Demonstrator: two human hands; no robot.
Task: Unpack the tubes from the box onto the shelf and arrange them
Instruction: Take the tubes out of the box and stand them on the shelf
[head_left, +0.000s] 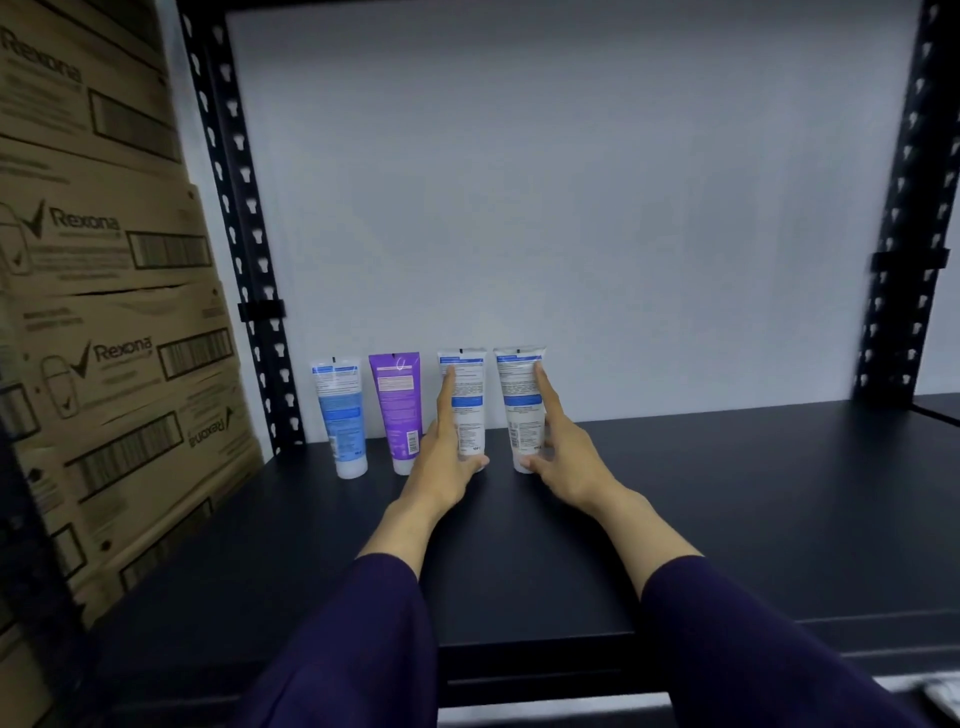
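Note:
Several tubes stand cap-down in a row at the back left of the dark shelf (727, 493), against the white wall. From the left come a blue tube (340, 415), a purple tube (399, 410), then two white tubes. My left hand (441, 457) holds the left white tube (469, 395), thumb at its cap and fingers along its left side. My right hand (561, 452) holds the right white tube (522, 400) the same way from the right. Both white tubes stand upright on the shelf. The box the tubes came from is not in view.
Stacked cardboard cartons (104, 312) fill the bay to the left. Black perforated uprights stand at the left (244, 249) and right (904, 234) of the shelf. The shelf's front edge (519, 644) runs just beyond my sleeves.

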